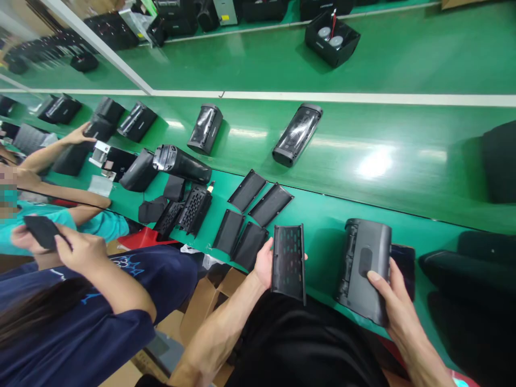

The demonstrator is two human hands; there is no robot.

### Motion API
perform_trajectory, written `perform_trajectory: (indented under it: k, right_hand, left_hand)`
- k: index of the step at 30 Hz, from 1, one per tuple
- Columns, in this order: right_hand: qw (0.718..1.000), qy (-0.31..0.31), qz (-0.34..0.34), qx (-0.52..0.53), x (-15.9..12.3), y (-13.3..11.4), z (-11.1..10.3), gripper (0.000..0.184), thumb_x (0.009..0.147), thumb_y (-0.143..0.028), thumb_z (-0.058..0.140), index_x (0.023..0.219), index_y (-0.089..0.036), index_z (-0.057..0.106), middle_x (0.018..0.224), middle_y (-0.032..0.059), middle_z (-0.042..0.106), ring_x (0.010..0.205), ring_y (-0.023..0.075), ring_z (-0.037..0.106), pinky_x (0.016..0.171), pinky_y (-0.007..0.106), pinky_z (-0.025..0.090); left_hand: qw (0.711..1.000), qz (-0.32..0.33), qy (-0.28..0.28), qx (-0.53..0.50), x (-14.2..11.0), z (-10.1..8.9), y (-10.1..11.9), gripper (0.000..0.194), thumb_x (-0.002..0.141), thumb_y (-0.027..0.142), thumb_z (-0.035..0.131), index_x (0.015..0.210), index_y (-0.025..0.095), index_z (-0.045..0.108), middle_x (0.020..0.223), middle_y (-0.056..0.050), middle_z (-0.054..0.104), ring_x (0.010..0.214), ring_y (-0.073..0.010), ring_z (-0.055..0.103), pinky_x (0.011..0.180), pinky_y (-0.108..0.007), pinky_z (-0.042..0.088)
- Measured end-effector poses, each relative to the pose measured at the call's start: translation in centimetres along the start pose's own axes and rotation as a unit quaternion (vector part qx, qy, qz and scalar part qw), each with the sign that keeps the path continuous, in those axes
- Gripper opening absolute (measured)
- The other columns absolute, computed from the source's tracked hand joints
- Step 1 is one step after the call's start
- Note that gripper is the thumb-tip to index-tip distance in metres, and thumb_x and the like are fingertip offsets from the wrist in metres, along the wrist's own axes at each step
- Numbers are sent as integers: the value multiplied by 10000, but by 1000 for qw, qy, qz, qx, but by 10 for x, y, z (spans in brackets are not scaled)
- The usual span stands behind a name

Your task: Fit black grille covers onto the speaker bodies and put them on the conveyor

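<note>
1. Here's the left hand (264, 264), gripping a black perforated panel (288, 263), thumb along its left side, fingers wrapped behind and a fingertip peeking past the right; the panel is up over the near edge of the green tabletop (318, 242)
2. Over to the right hand (397, 293), and it's got a firm grasp on a grey housing (368, 263), thumb down beside the dark oval patch, fingers round the right side
3. That housing sits at the tabletop's near edge, slightly tilted, its lower end reaching over the edge; whether the tabletop bears its weight, I can't tell
4. Just behind the right hand, a flat dark object (404, 269), partly hidden
5. Left of the panel, four curved black plates (271, 204) in two pairs, one pair by the tabletop's far edge, the other toward its near edge
6. Beyond that far edge, two glossy casings (298, 134) lie well apart on a green strip (363, 185)
7. And at far left, a navy-sleeved co-worker's hands (83, 250) hold a small dark piece (42, 232)
</note>
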State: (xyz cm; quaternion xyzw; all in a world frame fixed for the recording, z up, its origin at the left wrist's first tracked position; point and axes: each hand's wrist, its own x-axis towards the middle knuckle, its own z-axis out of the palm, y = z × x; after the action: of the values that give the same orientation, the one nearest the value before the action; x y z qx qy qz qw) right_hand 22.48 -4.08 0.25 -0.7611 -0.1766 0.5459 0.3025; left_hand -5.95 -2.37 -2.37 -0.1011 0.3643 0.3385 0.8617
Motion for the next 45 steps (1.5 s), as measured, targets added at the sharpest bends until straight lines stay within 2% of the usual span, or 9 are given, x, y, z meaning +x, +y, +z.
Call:
perform_trajectory:
  k: [5, 9, 11, 14, 17, 25, 31, 37, 45]
  right_hand:
    - [1000, 0, 13, 5, 1, 4, -1, 1194, 675, -683, 841, 1673, -293, 315, 1659, 98, 445, 1457, 446, 463, 1234, 554, 338]
    - [1000, -1, 11, 5, 2, 3, 0, 1196, 672, -683, 841, 1673, -288, 319, 1659, 98, 446, 1451, 447, 470, 1231, 554, 346]
    - [1000, 2, 11, 4, 2, 1, 1, 1201, 666, -686, 840, 1672, -285, 321, 1652, 103, 456, 1439, 450, 483, 1220, 559, 364]
    - [1000, 1, 10, 6, 1, -1, 2, 1194, 676, -683, 837, 1674, -282, 315, 1645, 110, 463, 1436, 449, 486, 1216, 572, 364]
    - [1000, -5, 13, 12, -2, -2, 2, 1172, 688, -670, 841, 1671, -297, 322, 1651, 105, 457, 1425, 453, 497, 1219, 591, 351]
    - [1000, 5, 21, -4, 2, 4, -1, 1188, 681, -695, 824, 1677, -314, 301, 1617, 89, 499, 1343, 440, 579, 1140, 529, 471]
    - [1000, 0, 11, 8, 7, 7, -2, 1201, 651, -697, 847, 1663, -306, 331, 1578, 95, 540, 1355, 417, 565, 1123, 504, 485]
    - [1000, -3, 18, 8, 6, 6, -4, 1210, 665, -692, 853, 1674, -305, 309, 1631, 93, 478, 1389, 424, 533, 1176, 514, 429]
    - [1000, -2, 19, 5, 2, 5, -3, 1167, 714, -689, 829, 1680, -305, 298, 1660, 91, 442, 1423, 431, 506, 1220, 532, 368]
  left_hand:
    - [1000, 3, 5, 0, 1, 4, -1, 760, 880, 764, 506, 1168, 96, 726, 1114, -198, 767, 864, -298, 719, 876, -430, 525]
    - [1000, 1, 4, 0, 0, 7, -1, 800, 853, 797, 518, 1186, 97, 714, 1121, -203, 763, 891, -310, 723, 891, -449, 529]
    - [1000, 7, 1, 11, -1, 8, -3, 803, 799, 783, 604, 1205, 97, 702, 1157, -213, 753, 929, -329, 725, 884, -468, 540]
    - [996, 46, 23, 71, -4, 6, -9, 703, 660, 512, 858, 1216, 124, 671, 1134, -191, 760, 901, -319, 731, 835, -473, 569]
    - [986, 79, 61, 132, -5, 4, -16, 707, 560, 280, 939, 1188, 149, 643, 1010, -136, 774, 787, -265, 730, 773, -437, 588]
    - [978, 86, 83, 170, -1, 4, -25, 733, 532, 337, 1012, 1131, 141, 637, 980, -105, 758, 808, -234, 729, 810, -405, 585]
    - [977, 81, 77, 182, -1, 5, -23, 719, 527, 359, 1027, 1088, 135, 638, 914, -84, 752, 742, -206, 716, 737, -363, 592]
    - [980, 83, 50, 176, 0, 10, -24, 681, 540, 357, 1020, 1078, 139, 665, 902, -87, 761, 717, -212, 719, 701, -353, 596]
    - [978, 83, 83, 175, -1, 12, -23, 683, 526, 316, 1001, 1100, 159, 665, 900, -68, 768, 727, -218, 722, 705, -344, 585]
